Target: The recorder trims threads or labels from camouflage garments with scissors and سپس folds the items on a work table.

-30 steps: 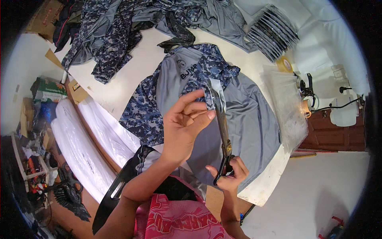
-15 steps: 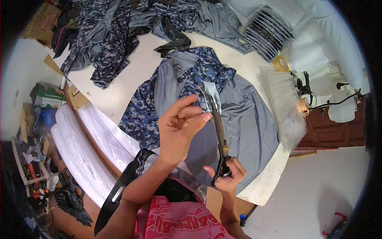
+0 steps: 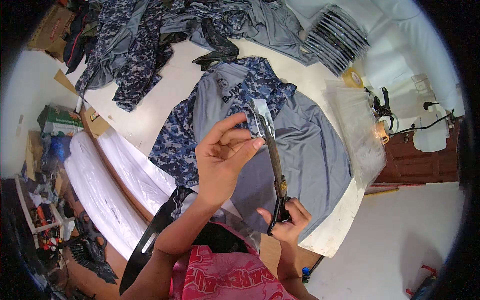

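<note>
A pair of large scissors [image 3: 275, 167] with black handles is gripped in my right hand [image 3: 289, 224], its blades pointing away from me. My left hand [image 3: 220, 165] pinches a small label-like strip [image 3: 255, 125], dark and patterned with a pale backing, between thumb and fingers. The blade tips lie against this strip; whether they have cut into it cannot be made out. Beneath both hands a shirt [image 3: 300, 135] in grey and blue digital camouflage is spread on the white table [image 3: 340, 227], with dark lettering on its chest.
More camouflage and grey garments [image 3: 130, 60] heap along the far side. Stacked packed garments [image 3: 336, 37], a tape roll [image 3: 352, 78] and clear plastic bags [image 3: 352, 130] lie at the right. White plastic-wrapped rolls [image 3: 100, 185] stand left of the table, beside a black chair [image 3: 155, 235].
My left hand and the strip have shifted slightly to the left. The scissor blades have moved a little with them, and the right hand barely moved.
</note>
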Motion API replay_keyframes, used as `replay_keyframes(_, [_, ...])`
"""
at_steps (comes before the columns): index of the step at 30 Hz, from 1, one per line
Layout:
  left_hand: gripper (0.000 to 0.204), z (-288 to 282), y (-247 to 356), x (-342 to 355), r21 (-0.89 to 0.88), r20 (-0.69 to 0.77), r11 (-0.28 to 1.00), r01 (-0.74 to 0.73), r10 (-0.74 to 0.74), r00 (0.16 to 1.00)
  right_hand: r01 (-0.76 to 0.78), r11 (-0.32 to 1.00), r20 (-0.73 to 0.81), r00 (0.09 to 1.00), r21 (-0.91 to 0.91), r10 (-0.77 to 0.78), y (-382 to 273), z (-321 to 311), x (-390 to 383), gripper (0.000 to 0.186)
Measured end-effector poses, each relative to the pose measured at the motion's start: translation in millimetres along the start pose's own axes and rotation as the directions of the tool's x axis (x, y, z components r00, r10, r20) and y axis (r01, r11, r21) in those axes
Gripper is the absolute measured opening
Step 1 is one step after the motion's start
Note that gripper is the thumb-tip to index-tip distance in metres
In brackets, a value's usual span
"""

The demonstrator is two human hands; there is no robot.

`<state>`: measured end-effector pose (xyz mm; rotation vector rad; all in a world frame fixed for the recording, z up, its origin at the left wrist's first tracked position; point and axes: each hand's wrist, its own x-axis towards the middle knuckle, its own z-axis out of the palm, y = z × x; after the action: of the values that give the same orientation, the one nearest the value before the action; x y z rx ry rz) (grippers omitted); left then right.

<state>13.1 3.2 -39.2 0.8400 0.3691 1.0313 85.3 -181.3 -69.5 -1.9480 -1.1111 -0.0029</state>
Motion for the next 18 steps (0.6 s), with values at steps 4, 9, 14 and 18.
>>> replay_keyframes(4, [0.045,0.4,0.0,0.8,-0.032,0.026,0.999,-0.019,0.019,0.999,0.001,1.0,-0.006,1.0,0.03,-0.001,0.1,0.7,2.0,0.042])
replay_keyframes(9, [0.046,0.0,-0.1,0.8,-0.044,0.009,0.999,-0.014,0.015,1.0,-0.008,0.996,0.013,1.0,0.087,0.007,0.2,0.6,4.0,0.043])
replay_keyframes(14, [0.051,1.9,0.6,0.8,0.02,-0.006,0.999,0.03,-0.03,1.0,-0.006,0.995,-0.001,1.0,0.096,0.006,4.3,2.5,1.1,0.045])
replay_keyframes(18, [0.046,-0.5,-2.0,2.6,-0.016,0.047,1.0,-0.025,0.026,0.999,-0.013,0.998,0.018,1.0,0.065,0.012,0.7,-0.7,0.9,0.046])
